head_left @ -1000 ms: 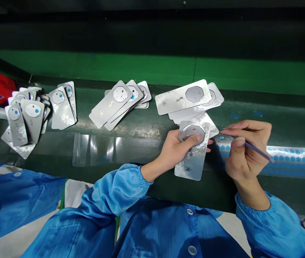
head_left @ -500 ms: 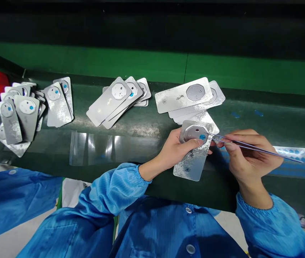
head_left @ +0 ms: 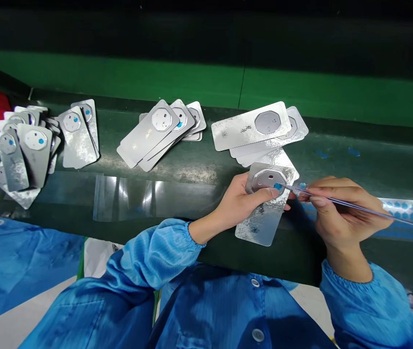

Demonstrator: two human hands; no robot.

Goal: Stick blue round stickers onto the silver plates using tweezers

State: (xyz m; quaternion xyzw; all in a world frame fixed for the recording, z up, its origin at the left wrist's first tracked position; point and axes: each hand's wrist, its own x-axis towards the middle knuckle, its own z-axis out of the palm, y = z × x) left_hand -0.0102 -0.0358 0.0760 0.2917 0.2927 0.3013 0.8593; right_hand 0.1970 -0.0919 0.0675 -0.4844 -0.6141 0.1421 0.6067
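Note:
My left hand (head_left: 238, 203) grips a silver phone back cover (head_left: 262, 213) with an octagonal camera plate, thumb pressed beside the plate. My right hand (head_left: 339, 213) pinches thin tweezers (head_left: 352, 206), whose tips rest on a small blue sticker (head_left: 277, 186) at the plate's lower right edge. The cover lies tilted over the dark green work surface (head_left: 199, 165).
A fanned stack of bare covers (head_left: 261, 133) lies just beyond my hands. Two groups of covers with blue dots lie at centre (head_left: 163, 133) and far left (head_left: 35, 145). A strip of blue stickers (head_left: 406, 213) runs at right. A clear film sheet (head_left: 134, 196) lies left of my hand.
My right hand swung the tweezers from the sticker strip over to the cover, and a blue sticker now sits on the camera plate. My left hand kept its grip.

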